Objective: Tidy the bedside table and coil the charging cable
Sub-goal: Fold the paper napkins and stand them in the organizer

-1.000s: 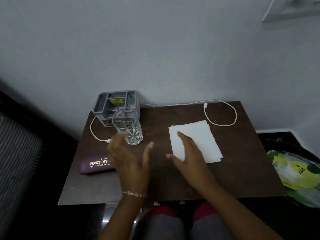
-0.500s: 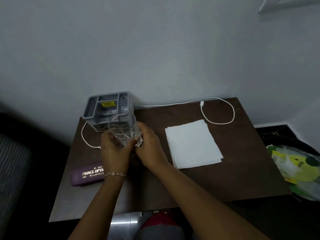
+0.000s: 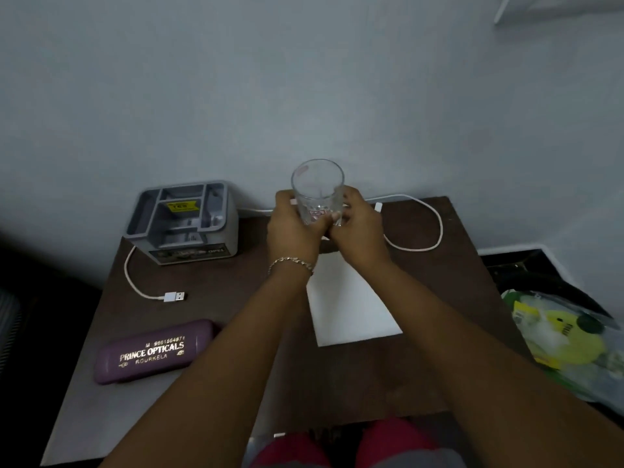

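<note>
My left hand and my right hand both grip a clear drinking glass, holding it upright over the back middle of the dark wooden bedside table. A white charging cable runs along the back edge and loops at the right. Its USB plug lies at the left, in front of a grey organiser box. A purple spectacle case lies at the front left. White paper sheets lie in the middle, partly under my arms.
The wall stands right behind the table. A plastic bag with yellow and green items lies on the floor at the right. A dark striped surface borders the left. My knees in red are below the front edge.
Both hands closed on the glass beside the organiser box, lifted it and carried it right to the back middle. The USB plug behind it is now visible.
</note>
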A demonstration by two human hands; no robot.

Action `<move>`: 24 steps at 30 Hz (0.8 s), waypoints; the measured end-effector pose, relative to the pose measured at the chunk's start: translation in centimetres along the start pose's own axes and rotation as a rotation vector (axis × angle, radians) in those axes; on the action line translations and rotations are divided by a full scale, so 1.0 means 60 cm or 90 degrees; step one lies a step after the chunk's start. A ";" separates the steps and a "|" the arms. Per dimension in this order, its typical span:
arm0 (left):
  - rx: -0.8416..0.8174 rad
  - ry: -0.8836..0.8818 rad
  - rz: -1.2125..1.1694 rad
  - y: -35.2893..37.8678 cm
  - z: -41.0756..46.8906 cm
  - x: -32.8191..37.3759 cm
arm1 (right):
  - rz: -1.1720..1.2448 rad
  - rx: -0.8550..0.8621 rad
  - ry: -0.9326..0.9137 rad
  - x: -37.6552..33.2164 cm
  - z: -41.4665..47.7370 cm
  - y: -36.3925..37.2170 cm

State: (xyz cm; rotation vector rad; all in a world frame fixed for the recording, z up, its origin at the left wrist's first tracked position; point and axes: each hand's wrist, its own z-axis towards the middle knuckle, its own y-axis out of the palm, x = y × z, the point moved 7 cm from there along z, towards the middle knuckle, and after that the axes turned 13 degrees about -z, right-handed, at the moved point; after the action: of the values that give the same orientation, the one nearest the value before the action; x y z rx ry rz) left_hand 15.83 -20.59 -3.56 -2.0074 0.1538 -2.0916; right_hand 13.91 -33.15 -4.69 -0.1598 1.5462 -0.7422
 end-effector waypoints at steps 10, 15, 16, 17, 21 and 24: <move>-0.025 -0.017 0.002 0.036 0.016 -0.028 | 0.013 -0.009 0.013 0.034 0.015 -0.004; -0.037 -0.018 -0.011 0.018 -0.017 -0.016 | -0.008 0.007 0.063 0.050 -0.006 0.004; -0.013 -0.004 -0.036 -0.001 -0.029 -0.011 | -0.010 0.043 0.081 0.052 -0.025 -0.003; 0.021 0.023 -0.052 -0.027 -0.041 -0.006 | -0.004 0.083 0.085 0.050 -0.049 -0.010; 0.264 0.157 0.088 -0.181 -0.052 -0.007 | 0.082 0.060 0.073 0.026 -0.130 0.024; 0.370 0.094 0.091 -0.288 -0.017 -0.039 | 0.096 -0.069 0.082 -0.008 -0.136 0.098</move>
State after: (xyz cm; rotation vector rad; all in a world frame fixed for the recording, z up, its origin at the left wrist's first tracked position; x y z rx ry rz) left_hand 13.18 -3.42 -1.74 -1.4580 -0.2526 -1.9064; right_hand 8.31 -25.46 -7.97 -0.0759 1.7027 -0.5596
